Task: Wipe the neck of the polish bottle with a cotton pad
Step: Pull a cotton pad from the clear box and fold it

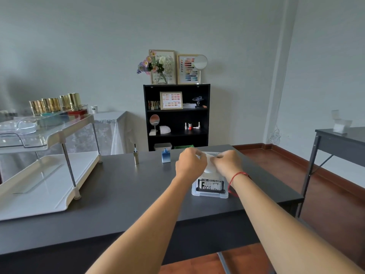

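both hands, the left hand (190,162) and the right hand (227,164), pinch a white cotton pad (209,165) over the clear box (210,187). the blue polish bottle (166,155) stands open on the tabletop (118,190), just left. better to peel one pad only, gently.

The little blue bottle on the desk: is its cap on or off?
Off. The blue bottle stands upright with a bare neck; its cap with brush stands apart, to its left.
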Motion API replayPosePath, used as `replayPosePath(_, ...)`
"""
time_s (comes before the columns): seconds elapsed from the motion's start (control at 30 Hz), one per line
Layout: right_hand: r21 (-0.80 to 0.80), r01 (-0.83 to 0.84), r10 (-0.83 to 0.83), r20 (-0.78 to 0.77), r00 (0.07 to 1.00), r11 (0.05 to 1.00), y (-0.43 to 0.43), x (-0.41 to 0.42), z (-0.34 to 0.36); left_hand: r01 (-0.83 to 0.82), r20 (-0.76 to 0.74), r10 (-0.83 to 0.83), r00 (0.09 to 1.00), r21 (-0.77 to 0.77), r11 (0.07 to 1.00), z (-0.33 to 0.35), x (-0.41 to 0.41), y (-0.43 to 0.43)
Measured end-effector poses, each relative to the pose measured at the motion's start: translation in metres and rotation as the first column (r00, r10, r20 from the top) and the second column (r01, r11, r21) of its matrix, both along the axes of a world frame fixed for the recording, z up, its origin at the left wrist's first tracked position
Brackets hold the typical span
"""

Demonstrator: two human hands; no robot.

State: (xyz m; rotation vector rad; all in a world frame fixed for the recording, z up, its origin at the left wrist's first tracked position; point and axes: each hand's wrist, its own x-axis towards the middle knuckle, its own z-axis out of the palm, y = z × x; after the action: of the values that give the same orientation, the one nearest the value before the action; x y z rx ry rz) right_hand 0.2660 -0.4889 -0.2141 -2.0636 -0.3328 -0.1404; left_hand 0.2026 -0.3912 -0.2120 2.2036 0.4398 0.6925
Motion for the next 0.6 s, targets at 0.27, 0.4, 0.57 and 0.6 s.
replayPosePath(0.27, 0.057, -0.041, 0.044, -0.058, 0.997, 0.998, 0.001, -0.002, -0.002, -0.020, -0.116, -0.012, 0.993, -0.271, 0.963, -0.003, 0.012, 0.004)
replayPosePath(0.4, 0.054, -0.030, 0.035, -0.081, 0.996, 0.998, -0.001, -0.004, 0.000, -0.040, -0.128, 0.003, 0.992, -0.288, 0.957, -0.004, 0.018, 0.005)
replayPosePath(0.57, 0.049, -0.053, 0.059, -0.126, 0.990, 0.997, 0.000, -0.004, 0.001, -0.066, -0.156, 0.024, 0.988, -0.270, 0.961, -0.004, 0.018, 0.004)
replayPosePath(0.6, 0.074, -0.060, 0.069, -0.138, 0.988, 0.996, 0.000, -0.004, 0.001, -0.061, -0.161, 0.020, 0.987, -0.252, 0.966, -0.003, 0.017, 0.003)
